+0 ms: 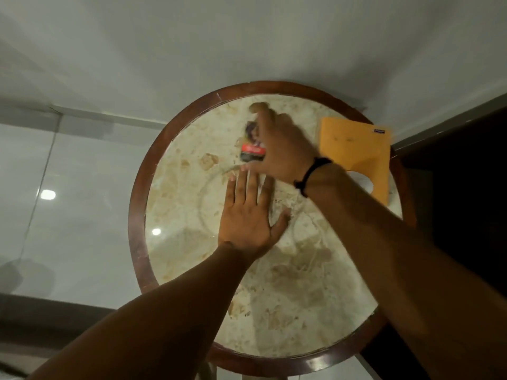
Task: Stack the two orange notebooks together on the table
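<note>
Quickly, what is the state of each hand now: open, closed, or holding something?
Left hand: open, flat on the table, holding nothing.
Right hand: blurred, over a small dark and red item; grip cannot be told.

Flat orange rectangular notebook [356,149] w/ small dark corner label lies at table's 2 o'clock edge, far corner overhanging rim. Near part hidden by forearm. Second notebook can't be made out.
</note>
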